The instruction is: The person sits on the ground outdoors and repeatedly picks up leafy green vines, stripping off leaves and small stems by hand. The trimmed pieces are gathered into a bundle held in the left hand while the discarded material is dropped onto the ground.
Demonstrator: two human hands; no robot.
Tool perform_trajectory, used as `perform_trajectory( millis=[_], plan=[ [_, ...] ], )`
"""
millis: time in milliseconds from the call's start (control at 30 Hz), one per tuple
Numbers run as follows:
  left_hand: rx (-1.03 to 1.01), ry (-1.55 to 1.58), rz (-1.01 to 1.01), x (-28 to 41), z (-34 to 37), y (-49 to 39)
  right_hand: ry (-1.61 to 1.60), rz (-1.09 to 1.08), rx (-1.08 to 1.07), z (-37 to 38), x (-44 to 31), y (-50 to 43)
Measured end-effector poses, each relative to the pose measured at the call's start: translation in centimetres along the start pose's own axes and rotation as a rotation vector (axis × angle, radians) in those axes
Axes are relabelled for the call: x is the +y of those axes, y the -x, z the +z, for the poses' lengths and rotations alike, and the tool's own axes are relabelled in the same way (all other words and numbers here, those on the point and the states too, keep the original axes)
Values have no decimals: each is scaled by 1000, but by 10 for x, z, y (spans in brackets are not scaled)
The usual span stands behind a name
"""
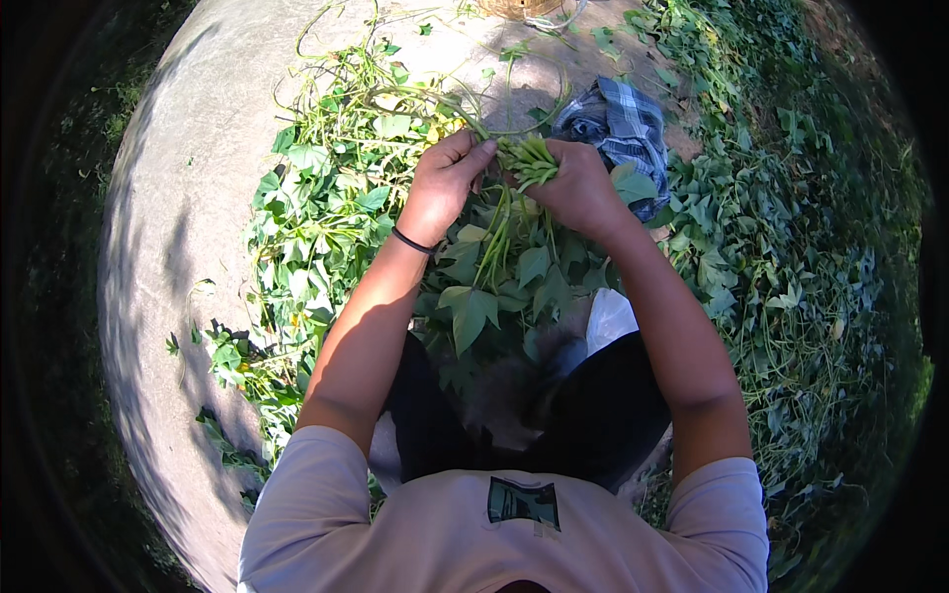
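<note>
A bunch of cut green leaf stalks (528,158) is gripped in my right hand (582,184), with the stalk ends pointing towards my left hand. Broad green leaves (471,307) hang below the hands, between my knees. My left hand (445,174) pinches a long green vine (467,118) between thumb and fingertips, close beside the bunch. The vine trails away up and to the left, over a tangle of stems. Part of the bunch is hidden by my right hand.
Leafy vines (311,215) lie piled on the concrete ground (193,133) at the left, and a larger heap (786,282) spreads along the right. A checked cloth (630,126) lies beyond my right hand. A woven basket (519,7) stands at the top edge; whitish plastic (609,319) lies by my right knee.
</note>
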State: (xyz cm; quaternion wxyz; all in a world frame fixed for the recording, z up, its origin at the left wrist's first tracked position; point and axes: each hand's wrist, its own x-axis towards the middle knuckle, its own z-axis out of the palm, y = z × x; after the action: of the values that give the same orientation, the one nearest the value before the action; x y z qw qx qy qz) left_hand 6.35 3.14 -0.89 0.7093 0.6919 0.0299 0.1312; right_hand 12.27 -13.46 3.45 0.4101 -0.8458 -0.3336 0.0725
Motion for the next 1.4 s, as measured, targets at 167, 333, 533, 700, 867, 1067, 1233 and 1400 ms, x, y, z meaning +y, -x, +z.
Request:
perform_trajectory(
  millis=[167, 333, 533, 700, 867, 1067, 1233, 1400],
  plan=[
    [-45, 48, -132, 7, 13, 4, 216, -297, 8, -16, 17, -2],
    [-164, 200, -151, -2, 10, 3, 125, -270, -64, -19, 29, -5],
    [-266, 216, -218, 11, 13, 10, 239, -279, -16, -25, 36, -7],
    [-150, 328, -195, 12, 21, 13, -21, 64, 124, -41, 78, -13],
    [-171, 692, 7, -7, -4, 0, -485, 236, -204, -16, 28, 4],
    [-167, 866, 11, -7, -6, -1, -601, 123, -312, 0, 16, 6],
    [-166, 608, -82, 17, 3, 8, -549, 130, -297, -1, 20, 2],
    [-19, 82, -2, 4, 9, 6, -332, 143, -240, -4, 21, 1]
  ],
)
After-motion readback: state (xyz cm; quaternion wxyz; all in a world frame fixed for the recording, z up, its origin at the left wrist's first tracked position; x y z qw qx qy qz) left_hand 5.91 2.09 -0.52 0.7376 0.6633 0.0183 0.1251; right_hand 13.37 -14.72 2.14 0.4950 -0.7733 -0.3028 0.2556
